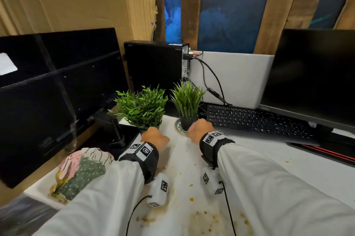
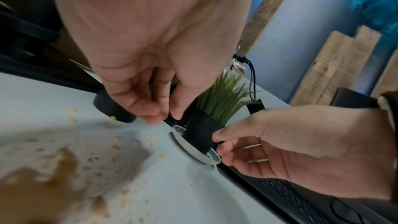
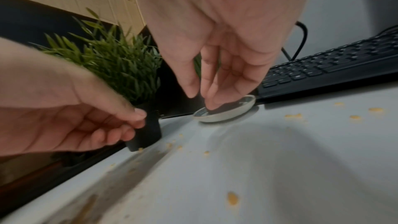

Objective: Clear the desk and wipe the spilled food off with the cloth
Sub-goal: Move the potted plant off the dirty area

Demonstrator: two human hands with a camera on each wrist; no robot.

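Two small green plants in black pots stand at the back of the white desk point(image 1: 288, 174). My left hand point(image 1: 153, 135) grips the pot point(image 3: 148, 132) of the bushy plant point(image 1: 142, 107), thumb on its rim. My right hand point(image 1: 199, 130) holds the pot point(image 2: 200, 134) of the grassy plant point(image 1: 187, 99), which stands on a small saucer point(image 1: 177, 127). Yellow crumbs and a brown smear of spilled food point(image 1: 203, 218) cover the desk near me. A pink and green patterned cloth point(image 1: 82, 170) lies on the left, beside my left forearm.
A black keyboard point(image 1: 259, 120) lies right of the saucer, under a dark monitor point(image 1: 311, 74). On the left, another monitor point(image 1: 57, 91) and its stand point(image 1: 115, 126) crowd the bushy plant. A black PC box point(image 1: 155, 64) with cables stands behind the plants.
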